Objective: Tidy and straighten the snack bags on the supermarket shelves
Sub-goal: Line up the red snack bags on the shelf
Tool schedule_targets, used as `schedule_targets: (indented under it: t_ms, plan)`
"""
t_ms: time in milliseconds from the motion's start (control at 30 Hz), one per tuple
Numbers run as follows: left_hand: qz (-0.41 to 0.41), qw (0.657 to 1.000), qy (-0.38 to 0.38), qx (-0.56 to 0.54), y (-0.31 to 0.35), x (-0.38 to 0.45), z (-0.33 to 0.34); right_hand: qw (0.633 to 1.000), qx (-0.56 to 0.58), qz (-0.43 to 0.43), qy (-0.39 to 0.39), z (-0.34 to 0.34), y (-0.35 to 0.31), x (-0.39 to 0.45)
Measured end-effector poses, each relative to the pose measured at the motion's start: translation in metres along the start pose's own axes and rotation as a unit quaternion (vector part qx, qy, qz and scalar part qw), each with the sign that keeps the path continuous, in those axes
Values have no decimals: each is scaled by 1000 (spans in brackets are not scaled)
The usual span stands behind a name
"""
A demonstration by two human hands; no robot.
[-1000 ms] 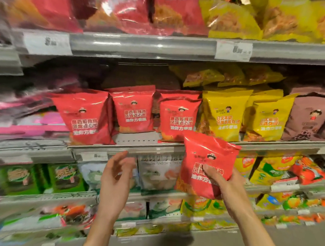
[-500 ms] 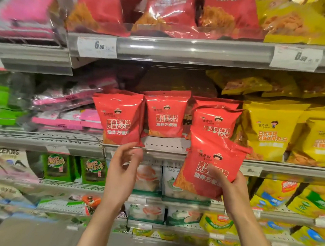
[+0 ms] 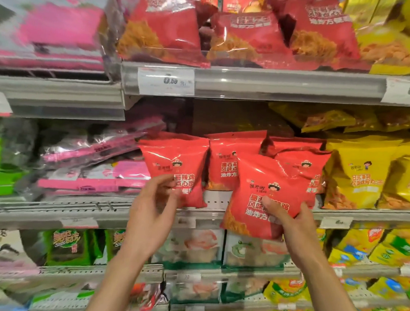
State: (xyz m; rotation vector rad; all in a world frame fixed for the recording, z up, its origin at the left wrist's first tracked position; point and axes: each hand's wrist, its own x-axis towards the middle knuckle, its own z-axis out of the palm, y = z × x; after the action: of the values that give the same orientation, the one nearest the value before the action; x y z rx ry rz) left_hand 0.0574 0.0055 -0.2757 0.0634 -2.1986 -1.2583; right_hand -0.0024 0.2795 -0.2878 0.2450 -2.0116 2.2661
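Your right hand grips a red snack bag by its lower part, thumb across the printed front and fingers behind, holding it slightly tilted in front of the middle shelf, where it overlaps the two red bags standing behind it. Your left hand is raised at the leftmost red bag of that row, with curled fingertips touching its lower front; a firm grasp cannot be confirmed from this view. That bag stands upright at the shelf edge, just beside a second red bag, and a third red bag sits partly hidden behind the one you hold. Yellow bags stand immediately right of the red row. Pink packets lie stacked flat to the left. Larger red bags fill the shelf above, over a price tag. Green packs stand on the shelf below.
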Motion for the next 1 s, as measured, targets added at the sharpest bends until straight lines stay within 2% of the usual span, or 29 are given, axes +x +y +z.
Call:
schedule_targets:
  t_ms: [67,167,267,333,533,667,867,1000]
  plan:
    - [80,992,-2,98,1,12,-7,1000,4,-17,-11,9,-9,7]
    - [197,956,6,215,4,32,-10,1000,6,-18,-24,19,-21,22]
    - [256,922,-12,290,2,47,-7,999,-8,-29,-31,28,-27,41]
    - [254,911,-29,322,-3,53,-4,999,-18,-27,-38,33,-28,51]
    - [247,911,-33,330,-20,55,3,989,-115,0,-93,42,-6,62]
    - [253,909,-28,330,-23,53,8,992,-115,6,-59,38,1,63]
    - [241,911,-14,333,-21,48,13,987,-149,-11,-61,48,-5,70]
    - [238,907,-2,348,-21,45,18,965,-261,-30,25,49,2,61]
